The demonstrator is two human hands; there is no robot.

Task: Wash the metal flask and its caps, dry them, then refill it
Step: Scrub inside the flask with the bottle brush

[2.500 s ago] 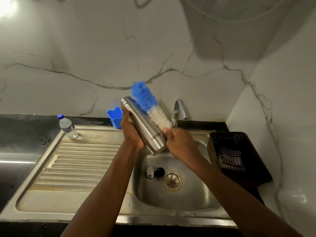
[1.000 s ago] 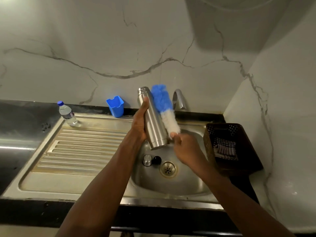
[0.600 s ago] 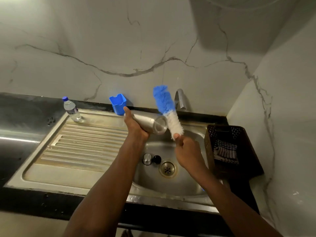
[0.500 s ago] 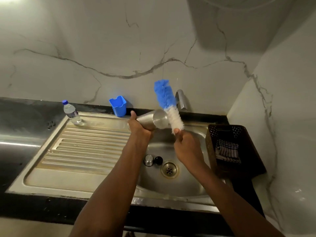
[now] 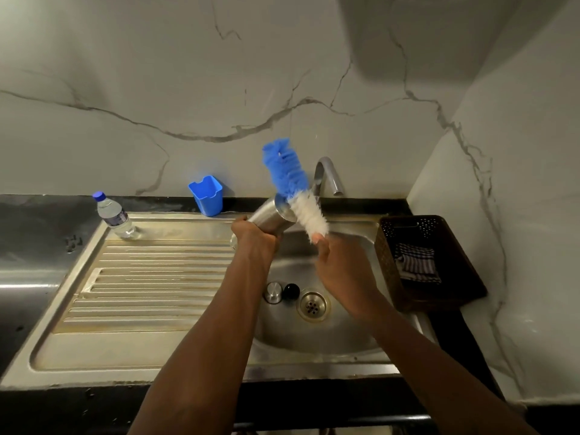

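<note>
Flask (image 5: 272, 216) tilted just left of the tap (image 5: 326, 174), our left hand (image 5: 255, 243) wrapped round its body, right hand (image 5: 340, 262) gripping the brush (image 5: 288, 175), bristles against its raised end: we'd turn the flask under short strokes, grip firm.

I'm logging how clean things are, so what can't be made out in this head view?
All in the head view:
- Mouth of the flask: hidden behind the left hand that grips it.
- Handle of the brush: enclosed by the right hand.
- Whether the tap runs: too dim and small to tell.
- Dirt on the metal cap and black cap: too small.
</note>
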